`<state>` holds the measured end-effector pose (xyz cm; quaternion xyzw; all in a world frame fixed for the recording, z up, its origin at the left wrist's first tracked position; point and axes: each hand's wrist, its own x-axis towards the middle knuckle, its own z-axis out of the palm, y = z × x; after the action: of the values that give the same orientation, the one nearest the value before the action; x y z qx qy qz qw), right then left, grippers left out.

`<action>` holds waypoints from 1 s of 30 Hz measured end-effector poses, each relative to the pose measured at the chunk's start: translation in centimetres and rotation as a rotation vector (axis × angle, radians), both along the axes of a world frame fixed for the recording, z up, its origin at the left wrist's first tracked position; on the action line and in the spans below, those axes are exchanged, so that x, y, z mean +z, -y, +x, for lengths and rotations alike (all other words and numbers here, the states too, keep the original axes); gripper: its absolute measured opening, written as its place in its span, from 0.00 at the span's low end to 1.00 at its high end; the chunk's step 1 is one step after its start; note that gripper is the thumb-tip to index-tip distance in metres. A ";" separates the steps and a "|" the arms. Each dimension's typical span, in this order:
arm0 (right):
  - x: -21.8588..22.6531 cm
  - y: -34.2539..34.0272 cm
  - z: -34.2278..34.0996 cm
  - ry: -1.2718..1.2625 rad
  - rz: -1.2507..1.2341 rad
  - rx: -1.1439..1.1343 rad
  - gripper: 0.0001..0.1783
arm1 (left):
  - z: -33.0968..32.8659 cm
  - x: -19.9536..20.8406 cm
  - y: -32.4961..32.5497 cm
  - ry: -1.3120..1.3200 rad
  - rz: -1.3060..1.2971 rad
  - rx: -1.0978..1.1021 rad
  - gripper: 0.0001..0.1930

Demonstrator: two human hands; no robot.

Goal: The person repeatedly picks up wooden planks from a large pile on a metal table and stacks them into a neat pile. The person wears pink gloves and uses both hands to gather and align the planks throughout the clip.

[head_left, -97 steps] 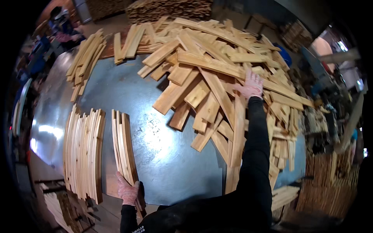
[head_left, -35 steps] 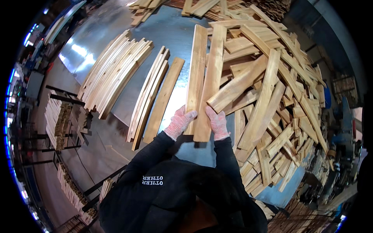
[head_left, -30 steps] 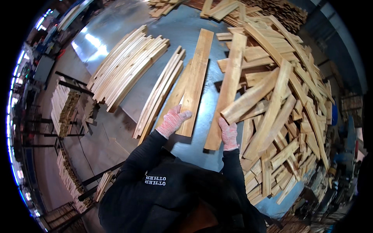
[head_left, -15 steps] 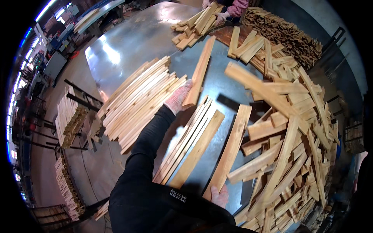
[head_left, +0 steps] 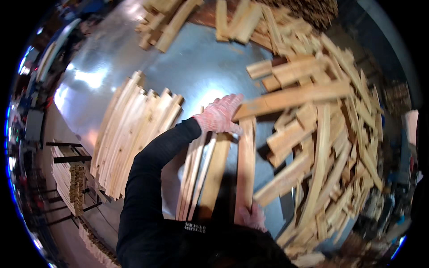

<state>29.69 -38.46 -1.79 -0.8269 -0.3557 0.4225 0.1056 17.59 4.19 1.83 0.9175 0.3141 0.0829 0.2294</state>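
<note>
My left hand (head_left: 220, 115), in a pink-and-white knit glove, is stretched over the metal table with its fingers extended. Its thumb side lies at the far end of a reddish wooden plank (head_left: 246, 165), and its fingertips are close to the tip of a long board (head_left: 295, 98) lying toward the pile. Whether the fingers touch either one I cannot tell. My right hand (head_left: 252, 216), also gloved, is closed on the near end of the reddish plank. Left of that plank lie a wider tan plank (head_left: 215, 176) and several narrow strips (head_left: 192, 174), partly under my left hand.
A large jumbled pile of wood pieces (head_left: 330, 178) covers the right side. Neat rows of pale strips (head_left: 136, 138) lie on the metal table (head_left: 187, 62) at left. More boards (head_left: 174, 22) sit at the far edge. A black rack (head_left: 71, 156) stands beyond the left edge.
The view has turned and shifted. My left hand has released the plank it held and moved to the far end of the reddish plank. My right hand keeps its hold near me.
</note>
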 end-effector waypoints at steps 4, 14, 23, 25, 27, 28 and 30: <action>0.9 -1.5 -0.1 -0.232 0.249 -0.117 0.31 | 5.0 -0.8 2.7 -0.171 -0.102 0.164 0.48; 4.1 -1.0 2.3 -0.324 0.313 -0.119 0.28 | 4.3 2.4 1.9 -0.062 0.198 0.354 0.27; -4.4 3.9 3.0 0.059 0.337 0.043 0.37 | -5.1 9.9 12.9 0.091 -0.554 0.356 0.25; -1.4 3.5 1.4 0.302 0.610 0.188 0.40 | -9.0 4.8 20.7 0.188 -0.589 0.287 0.24; 1.7 2.6 -0.9 -0.104 0.628 0.134 0.40 | -8.4 2.1 31.2 0.376 -0.932 0.709 0.27; 2.7 2.3 -2.1 -0.296 0.624 0.096 0.41 | -7.5 1.2 35.4 0.233 -0.654 0.744 0.25; 2.0 0.0 -4.4 -0.610 0.422 -0.049 0.39 | -7.1 -2.9 42.3 0.285 -0.690 0.718 0.23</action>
<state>25.25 -38.50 0.23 -0.6314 -0.3671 0.5643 0.3850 10.47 -38.07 -1.10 0.6025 0.5836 0.1723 0.5164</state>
